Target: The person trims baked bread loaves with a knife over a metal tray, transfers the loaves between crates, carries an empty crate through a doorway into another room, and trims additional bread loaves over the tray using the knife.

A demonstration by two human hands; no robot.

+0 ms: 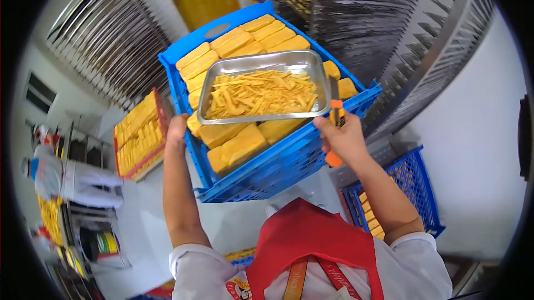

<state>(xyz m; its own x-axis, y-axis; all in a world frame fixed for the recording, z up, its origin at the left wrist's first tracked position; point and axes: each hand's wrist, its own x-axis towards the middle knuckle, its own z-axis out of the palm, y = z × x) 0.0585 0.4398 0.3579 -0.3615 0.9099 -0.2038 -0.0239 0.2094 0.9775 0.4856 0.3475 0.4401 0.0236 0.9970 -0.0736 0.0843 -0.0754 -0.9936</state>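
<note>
A blue plastic crate [261, 169] full of yellow bread-like loaves [236, 147] stands in front of me. On the loaves rests a shallow metal tray [267, 116] holding a heap of yellow trimmings [261, 94]. My left hand [177, 127] is closed at the crate's left rim, its fingers mostly hidden. My right hand [346, 136] is wrapped round a knife [336, 112] with an orange and black handle. The knife's blade points away from me along the tray's right end, and my right thumb is at the tray's near right corner.
A red crate [162, 112] of yellow loaves is on the left. Another blue crate [414, 189] with loaves sits low on the right. Racks of stacked metal trays [361, 16] stand behind. A person in white [72, 180] is at the far left beside a shelf cart.
</note>
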